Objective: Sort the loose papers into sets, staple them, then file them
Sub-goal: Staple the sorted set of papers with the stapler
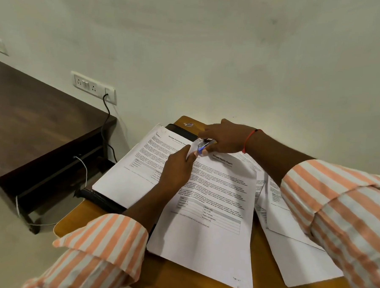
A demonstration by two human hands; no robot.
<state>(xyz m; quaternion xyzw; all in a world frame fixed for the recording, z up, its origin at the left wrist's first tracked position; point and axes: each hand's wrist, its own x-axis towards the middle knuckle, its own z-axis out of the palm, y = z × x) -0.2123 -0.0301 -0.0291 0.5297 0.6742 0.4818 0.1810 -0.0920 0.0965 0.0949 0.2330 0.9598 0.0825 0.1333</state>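
The Sample Health Report set (214, 211) lies on the wooden counter (177, 282), overlapping the Sample Internship stack (137, 163), which rests on a black file folder (102, 199). The left hand (176, 167) pinches the set's lifted top corner between curled fingers. The right hand (224, 137) wraps its fingers round a small blue-and-silver stapler (203, 145) at that corner. The sheets look light, limp and apt to slide apart, so a firm pinch close to the corner probably keeps the edges aligned. The stapler seems rigid. More loose papers (293, 255) lie to the right.
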